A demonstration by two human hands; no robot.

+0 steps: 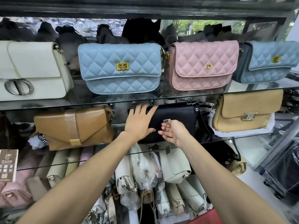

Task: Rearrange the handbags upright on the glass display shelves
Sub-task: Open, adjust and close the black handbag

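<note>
Pressing flat, straight fingers, the left hand (pixel 140 122) steadies the black handbag (pixel 176 117), lying lengthwise toward three o'clock; the right hand (pixel 174 132), loosely spread, hovers nearer its clasp (pixel 166 121).

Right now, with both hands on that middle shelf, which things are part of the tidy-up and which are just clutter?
Part of the job:
- black handbag, left hand flat on it, right hand by its clasp
- brown handbag
- tan handbag
- light blue quilted bag
- pink quilted bag

Just lying about:
- wrapped stock below
- printed tag
</note>
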